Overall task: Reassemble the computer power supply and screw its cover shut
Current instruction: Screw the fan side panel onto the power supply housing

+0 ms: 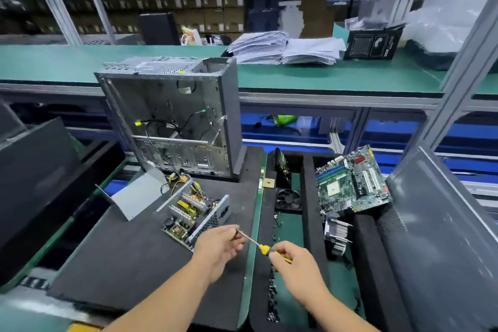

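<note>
The open power supply (192, 213) lies on the black foam mat (129, 261), its circuit board and heat sinks exposed. Its grey metal cover (140, 194) sits tilted just to its left. A yellow-handled screwdriver (262, 247) is held in the air right of the supply. My right hand (296, 264) grips its handle. My left hand (219, 246) pinches the shaft's tip with curled fingers; whether a screw sits there I cannot tell.
An empty computer case (172, 118) stands behind the supply. To the right, a foam tray (310, 197) holds a motherboard (353, 180), a fan (288, 199), a heat sink (336, 234) and several small black screws (273, 291). Dark panels flank both sides.
</note>
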